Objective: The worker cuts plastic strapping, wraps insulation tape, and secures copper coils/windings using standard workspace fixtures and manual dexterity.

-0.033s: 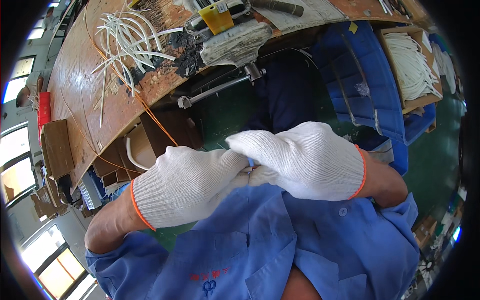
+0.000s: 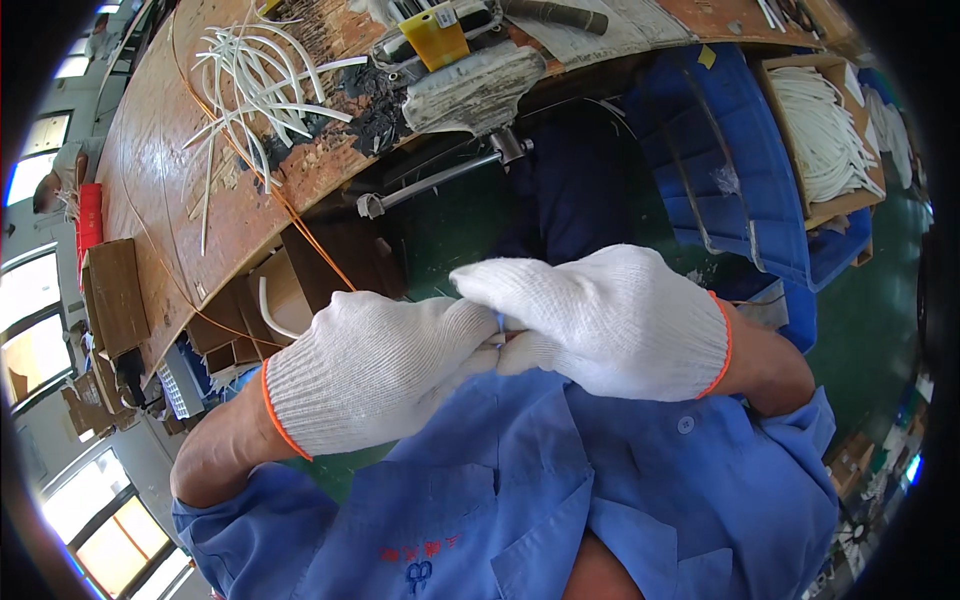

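Note:
Both my hands wear white knitted gloves with orange cuffs and meet in front of my blue shirt. My left hand [image 2: 385, 365] is closed, its fingertips pinched together. My right hand [image 2: 610, 325] is closed too, thumb side up, its fingers against the left fingertips. Between them only a sliver of something small shows, too little to name. Beyond the hands, a bench vise [image 2: 475, 90] with a long metal handle [image 2: 440, 183] is fixed at the table's edge. A yellow block [image 2: 436, 35] rests on top of the vise.
A pile of white tubes [image 2: 262, 95] lies on the worn wooden table [image 2: 150, 180], with an orange cord [image 2: 300, 228] trailing off its edge. At right, a blue bin [image 2: 715, 160] stands beside a cardboard box [image 2: 835, 205] of white tubing. Cardboard boxes [image 2: 255, 310] sit below the table.

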`<state>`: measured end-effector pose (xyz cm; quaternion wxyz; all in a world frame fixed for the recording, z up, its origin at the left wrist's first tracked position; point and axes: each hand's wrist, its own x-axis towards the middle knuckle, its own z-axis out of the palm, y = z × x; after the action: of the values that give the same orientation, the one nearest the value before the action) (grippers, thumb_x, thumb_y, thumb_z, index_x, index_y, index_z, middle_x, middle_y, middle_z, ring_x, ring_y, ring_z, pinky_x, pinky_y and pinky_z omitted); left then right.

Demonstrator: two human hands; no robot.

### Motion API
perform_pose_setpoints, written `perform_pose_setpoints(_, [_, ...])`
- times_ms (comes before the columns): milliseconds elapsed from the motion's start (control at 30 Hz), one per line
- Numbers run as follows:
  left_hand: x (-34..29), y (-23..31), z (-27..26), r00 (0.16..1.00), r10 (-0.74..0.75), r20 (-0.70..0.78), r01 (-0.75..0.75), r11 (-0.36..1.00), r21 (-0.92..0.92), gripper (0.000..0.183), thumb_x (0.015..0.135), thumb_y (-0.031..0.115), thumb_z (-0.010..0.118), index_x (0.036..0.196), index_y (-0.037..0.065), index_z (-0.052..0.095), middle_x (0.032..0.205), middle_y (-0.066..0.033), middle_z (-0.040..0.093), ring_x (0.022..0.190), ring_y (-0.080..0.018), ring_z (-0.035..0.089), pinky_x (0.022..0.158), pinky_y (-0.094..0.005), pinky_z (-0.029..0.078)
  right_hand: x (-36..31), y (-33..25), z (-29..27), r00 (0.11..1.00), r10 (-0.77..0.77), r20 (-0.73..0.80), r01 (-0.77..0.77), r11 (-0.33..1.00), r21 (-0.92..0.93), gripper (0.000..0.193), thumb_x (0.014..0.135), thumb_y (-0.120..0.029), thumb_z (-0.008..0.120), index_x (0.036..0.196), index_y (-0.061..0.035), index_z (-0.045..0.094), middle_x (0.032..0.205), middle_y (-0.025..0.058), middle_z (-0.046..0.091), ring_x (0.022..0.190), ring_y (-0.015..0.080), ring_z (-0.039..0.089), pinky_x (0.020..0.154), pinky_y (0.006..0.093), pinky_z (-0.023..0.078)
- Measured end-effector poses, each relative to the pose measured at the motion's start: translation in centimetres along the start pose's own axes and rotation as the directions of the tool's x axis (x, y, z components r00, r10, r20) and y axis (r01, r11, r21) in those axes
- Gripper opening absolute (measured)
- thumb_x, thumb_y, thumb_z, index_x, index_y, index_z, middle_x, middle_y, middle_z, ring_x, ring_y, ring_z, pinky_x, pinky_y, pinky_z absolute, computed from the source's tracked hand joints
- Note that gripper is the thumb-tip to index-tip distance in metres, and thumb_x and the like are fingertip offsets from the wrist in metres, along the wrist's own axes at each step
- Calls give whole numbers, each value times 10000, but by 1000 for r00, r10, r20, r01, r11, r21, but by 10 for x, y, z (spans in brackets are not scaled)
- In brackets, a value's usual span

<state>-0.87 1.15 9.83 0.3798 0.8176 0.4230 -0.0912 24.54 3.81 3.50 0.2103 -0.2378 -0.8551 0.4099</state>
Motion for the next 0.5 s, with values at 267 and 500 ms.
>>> perform_pose_setpoints(267, [-5,-7,-9,997,-41,-62,38,998,-45,151,1056,204,750,1117,66,740,876,-128,768,774,-356,785,675,-438,618,-17,12,-14,996,65,60,-73,988,139,335,987,-205,820,1267,-58,711,870,178,762,772,331,790,662,393,608])
perform_pose_setpoints(500, [2,-10,1,998,5,-59,-2,999,52,175,1055,252,743,1105,85,729,847,-106,745,735,-363,764,655,-462,608,-15,-2,1,991,134,-19,-133,990,43,213,978,-189,803,1121,-61,710,855,171,742,741,347,775,628,436,591])
